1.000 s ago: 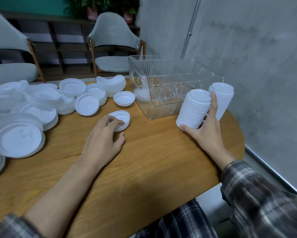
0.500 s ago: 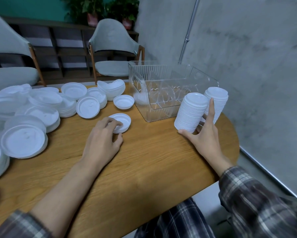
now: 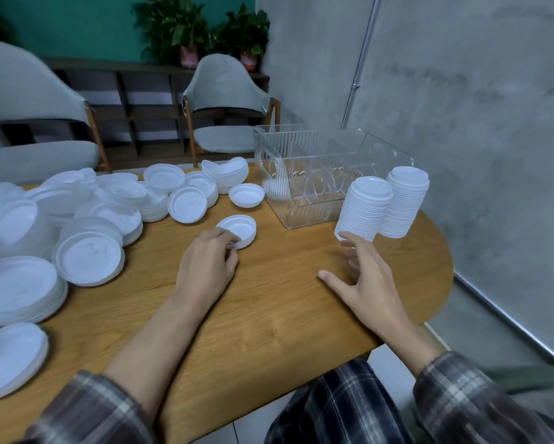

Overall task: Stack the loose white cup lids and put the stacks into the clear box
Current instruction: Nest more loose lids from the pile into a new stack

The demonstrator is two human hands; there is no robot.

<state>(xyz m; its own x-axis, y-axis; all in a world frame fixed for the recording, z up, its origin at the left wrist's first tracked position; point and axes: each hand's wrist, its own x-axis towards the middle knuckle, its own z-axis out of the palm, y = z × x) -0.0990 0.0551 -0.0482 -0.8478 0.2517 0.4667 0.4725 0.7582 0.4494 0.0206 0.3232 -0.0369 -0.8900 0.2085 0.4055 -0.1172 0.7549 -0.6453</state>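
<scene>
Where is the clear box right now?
In the head view, the clear box sits far right on the wooden table, beside two tall lid stacks.

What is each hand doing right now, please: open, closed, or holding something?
Left hand: fingers curled on the rim of the small upturned lid.
Right hand: open, fingers spread, holding nothing, beside the nearer lid stack.

Two tall lid stacks at right: near stack [image 3: 363,208], far stack [image 3: 403,200]. One clear box [image 3: 304,216] just beside them. Two single upturned lids: near lid [image 3: 238,230], far lid [image 3: 246,195]. At left, perhaps a dozen low lid piles [image 3: 89,254], too blurred toward the edge for a sure count. One wooden table [image 3: 269,315]. Two hands: left hand [image 3: 205,267], right hand [image 3: 365,283]. Two grey chairs far back: left chair [image 3: 22,123], right chair [image 3: 227,100]. Two potted plants: left plant [image 3: 173,24], right plant [image 3: 243,30].
</scene>
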